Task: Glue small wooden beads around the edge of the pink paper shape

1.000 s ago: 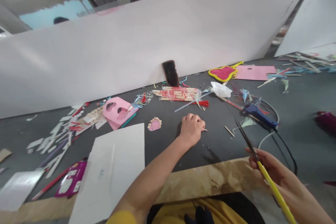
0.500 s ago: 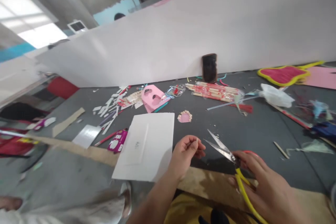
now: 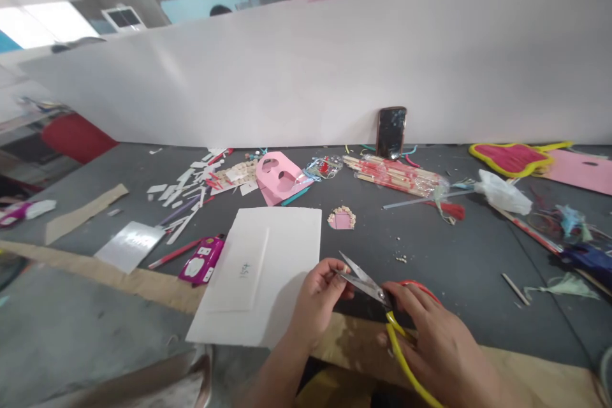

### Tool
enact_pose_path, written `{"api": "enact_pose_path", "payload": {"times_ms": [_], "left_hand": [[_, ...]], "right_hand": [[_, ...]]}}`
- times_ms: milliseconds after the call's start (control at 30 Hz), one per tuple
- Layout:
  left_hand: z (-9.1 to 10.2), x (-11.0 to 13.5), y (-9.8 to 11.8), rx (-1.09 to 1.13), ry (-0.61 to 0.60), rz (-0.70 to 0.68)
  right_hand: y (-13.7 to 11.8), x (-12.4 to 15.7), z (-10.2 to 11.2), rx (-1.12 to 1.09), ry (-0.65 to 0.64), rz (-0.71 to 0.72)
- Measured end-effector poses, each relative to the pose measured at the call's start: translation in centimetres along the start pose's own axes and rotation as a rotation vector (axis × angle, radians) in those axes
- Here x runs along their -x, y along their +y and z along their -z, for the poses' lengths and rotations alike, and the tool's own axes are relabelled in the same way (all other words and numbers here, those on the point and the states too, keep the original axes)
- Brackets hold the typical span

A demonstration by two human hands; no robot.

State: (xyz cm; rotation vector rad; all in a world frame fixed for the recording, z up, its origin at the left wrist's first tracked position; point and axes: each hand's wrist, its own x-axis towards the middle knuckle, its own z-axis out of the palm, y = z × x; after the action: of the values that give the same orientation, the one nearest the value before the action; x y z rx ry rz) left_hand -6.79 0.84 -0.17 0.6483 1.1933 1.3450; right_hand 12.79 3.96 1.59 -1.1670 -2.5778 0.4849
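My right hand (image 3: 425,325) grips a pair of scissors (image 3: 366,284) by its yellow and red handles, with the blades spread apart. Close to the blade tips, my left hand (image 3: 321,296) is closed in a pinch on a tiny pale piece, too small to name. One blade reaches across the fingertips of that hand. Beyond them lies a small pink arched piece (image 3: 342,222) edged with pale beads or chips. Little pale crumbs (image 3: 400,259) are scattered on the dark table right of the blades. Left of my left hand is a white board (image 3: 282,255) with a smaller white panel on it.
A phone (image 3: 391,132) leans on the white partition (image 3: 287,89). Before it lie wrapped sticks (image 3: 392,173). A pink cut-out sheet (image 3: 278,186), white strips (image 3: 179,186) and a purple packet (image 3: 202,260) sit leftward; a yellow-edged pink shape (image 3: 511,159) and tassels lie right.
The scissors and my right hand have moved left, bringing the open blades up to the fingertips of my left hand. The camera view has shifted a little.
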Motion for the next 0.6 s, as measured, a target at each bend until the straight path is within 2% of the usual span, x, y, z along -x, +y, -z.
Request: {"api": "enact_pose_path", "payload": {"times_ms": [167,367,467,600], "left_hand": [[0.1,0.1,-0.1,-0.071,-0.047,-0.018],[0.4,-0.1,0.1,-0.177,0.022,-0.096],[0.2,-0.2,0.1,-0.056,0.019,-0.081],[-0.1,-0.3,-0.1,0.236,0.017,-0.004]], "right_hand": [[-0.1,0.3,0.0,0.017,-0.010,-0.017],[0.7,0.7,0.2,-0.007,0.079,-0.060],[1.0,0.8,0.0,-0.025,0.097,-0.081],[1.1,1.1,-0.2,-0.047,0.116,-0.081]]}}
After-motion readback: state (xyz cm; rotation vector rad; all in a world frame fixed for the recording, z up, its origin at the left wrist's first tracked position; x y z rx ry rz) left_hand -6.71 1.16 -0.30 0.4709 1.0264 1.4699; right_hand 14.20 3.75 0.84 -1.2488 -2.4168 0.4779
